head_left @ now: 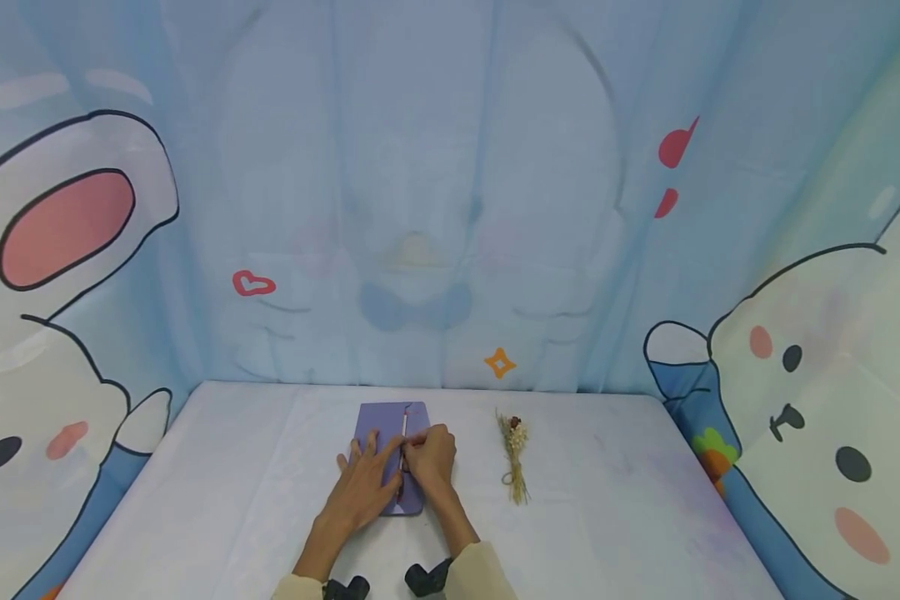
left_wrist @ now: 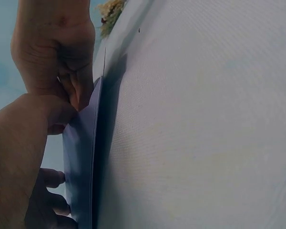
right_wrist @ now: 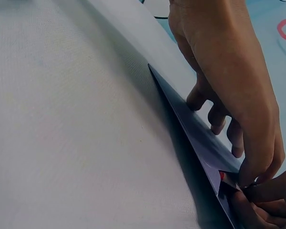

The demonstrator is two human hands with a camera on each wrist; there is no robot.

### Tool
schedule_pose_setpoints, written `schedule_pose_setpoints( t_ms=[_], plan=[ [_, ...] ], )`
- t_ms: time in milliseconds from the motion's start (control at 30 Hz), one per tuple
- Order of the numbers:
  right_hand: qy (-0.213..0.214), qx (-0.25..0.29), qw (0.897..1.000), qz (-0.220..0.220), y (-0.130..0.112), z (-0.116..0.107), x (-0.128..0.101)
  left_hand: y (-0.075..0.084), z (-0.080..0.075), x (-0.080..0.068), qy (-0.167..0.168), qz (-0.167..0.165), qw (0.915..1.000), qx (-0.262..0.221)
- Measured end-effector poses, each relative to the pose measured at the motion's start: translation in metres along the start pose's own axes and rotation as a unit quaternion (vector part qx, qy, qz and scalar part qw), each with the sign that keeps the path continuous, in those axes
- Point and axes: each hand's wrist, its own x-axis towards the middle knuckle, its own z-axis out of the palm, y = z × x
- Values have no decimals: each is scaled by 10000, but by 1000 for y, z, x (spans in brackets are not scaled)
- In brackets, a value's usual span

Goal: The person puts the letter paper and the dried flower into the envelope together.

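A flat purple folded card (head_left: 375, 417) lies on the white table, with a narrow gap down its middle that shows a pale strip and a small red spot. My left hand (head_left: 363, 483) rests on its left part, fingers spread and extended; its thumb and index finger reach to the middle gap. From the right, my right hand (head_left: 433, 457) pinches the card's edge at that gap, fingers curled. In the right wrist view the card (right_wrist: 195, 133) rises slightly along its near edge, and the fingertips of both hands meet over the gap. Those fingertips partly hide what is pinched.
Right of the card, a small bunch of dried flowers (head_left: 515, 454) tied at the stems lies on the white table (head_left: 607, 500). A blue curtain (head_left: 420, 167) with cartoon figures hangs behind the table and along both sides.
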Motion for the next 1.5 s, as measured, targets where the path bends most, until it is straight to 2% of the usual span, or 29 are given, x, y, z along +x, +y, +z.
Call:
schedule_pose_setpoints(
  t_ms=[533, 700, 800, 933, 1067, 1200, 1500],
  plan=[
    [-208, 431, 9983, 344, -5, 0, -3, 2, -1, -1, 11, 133, 9999, -24],
    [-105, 214, 9993, 282, -3, -7, -4, 5, -1, 0, 14, 171, 9998, 33],
    [104, 179, 9998, 59, 1, -11, -2, 5, -1, 1, 10, 120, 9999, 43],
    [597, 348, 9973, -235, 8, -21, 1, 5, 0, -1, 16, 67, 10000, 50],
    [1091, 408, 9926, -327, 13, -38, 6, 5, 0, -3, 31, 22, 10000, 18],
    [1485, 248, 9882, -266, 19, -57, 11, 6, 0, -4, 3, 28, 10000, -17],
    [1824, -30, 9826, -356, 35, -94, 17, 4, -3, -5, -83, 111, 9999, -96]
  ],
)
